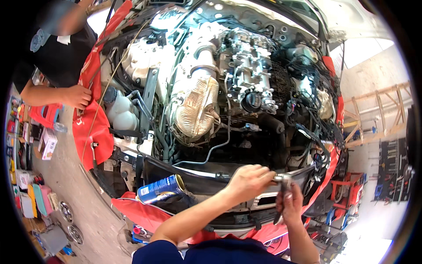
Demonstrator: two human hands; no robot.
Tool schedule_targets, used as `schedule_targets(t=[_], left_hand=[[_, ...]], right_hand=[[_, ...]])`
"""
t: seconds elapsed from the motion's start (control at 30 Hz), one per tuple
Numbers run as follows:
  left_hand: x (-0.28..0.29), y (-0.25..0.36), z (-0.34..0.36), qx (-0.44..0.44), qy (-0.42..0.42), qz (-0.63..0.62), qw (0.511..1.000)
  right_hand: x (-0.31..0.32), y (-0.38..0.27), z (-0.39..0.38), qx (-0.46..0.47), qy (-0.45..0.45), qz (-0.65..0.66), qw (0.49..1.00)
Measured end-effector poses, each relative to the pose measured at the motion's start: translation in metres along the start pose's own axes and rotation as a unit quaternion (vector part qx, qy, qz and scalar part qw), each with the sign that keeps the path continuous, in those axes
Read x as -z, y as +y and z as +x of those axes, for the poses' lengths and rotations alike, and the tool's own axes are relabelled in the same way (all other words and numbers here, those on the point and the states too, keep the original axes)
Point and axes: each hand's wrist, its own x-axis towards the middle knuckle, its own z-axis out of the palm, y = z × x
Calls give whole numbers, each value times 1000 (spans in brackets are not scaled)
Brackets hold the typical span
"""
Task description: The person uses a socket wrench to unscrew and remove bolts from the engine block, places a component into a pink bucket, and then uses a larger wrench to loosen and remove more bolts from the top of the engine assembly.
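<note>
Over the front edge of an open engine bay, my two hands meet on a metal tool that looks like a ratchet wrench [285, 181]. My left hand [248, 181] reaches across from the left, its fingers closed at the tool's head end. My right hand [291, 205] is wrapped round the handle, which points down toward me. Below the tool is the car's front panel [266, 201]. Beyond my hands stands the engine, its cylinder head [250, 66] uncovered and its camshaft parts showing. What the left fingertips pinch is partly hidden.
A blue can [160, 189] lies tilted on the front panel at left. Red covers [92, 132] drape the fenders. A co-worker's hand [78, 97] rests on the left fender. A large heat-shielded part [196, 105] and loose wiring [310, 132] flank the engine. A red cart [347, 189] stands at right.
</note>
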Motion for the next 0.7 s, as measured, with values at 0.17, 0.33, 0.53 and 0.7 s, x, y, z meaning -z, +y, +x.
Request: schedule_targets(t=[0.17,0.33,0.53,0.7], left_hand=[[-33,-35,36,25,66,-121,990],[-76,-88,63,399,408,-158,806],[-95,-135,101,496,417,-170,742],[-105,-144,87,475,454,-250,711]], right_hand=[[20,-14,72,147,32,-80,985],[37,-26,137,54,122,-114,984],[22,-36,210,87,137,-131,978],[2,-40,255,80,137,-136,978]])
